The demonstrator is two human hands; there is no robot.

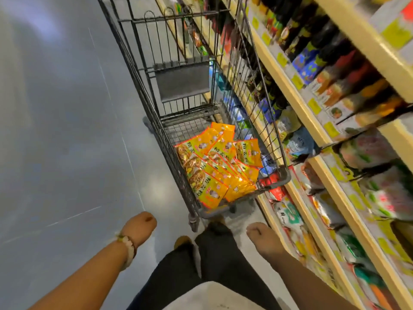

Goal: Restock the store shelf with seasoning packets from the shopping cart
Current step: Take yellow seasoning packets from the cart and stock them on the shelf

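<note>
Several orange-yellow seasoning packets point(219, 166) lie piled in the near end of a grey wire shopping cart point(156, 121). The cart stands in the aisle right beside the store shelf point(321, 139) on the right. My left hand point(140, 227) hangs low, left of the cart's near corner, fingers curled, holding nothing; a beaded bracelet is on its wrist. Close to the shelf's lower tiers and just below the cart's near end, my right hand point(259, 236) is also curled and holds nothing. Neither hand touches the cart or the packets.
The cream shelf tiers hold dark sauce bottles point(317, 48) up top and bagged goods point(380, 193) lower down. Grey floor point(67, 130) spreads to the left. My legs in dark trousers point(201, 260) stand right behind the cart. The picture is motion-blurred.
</note>
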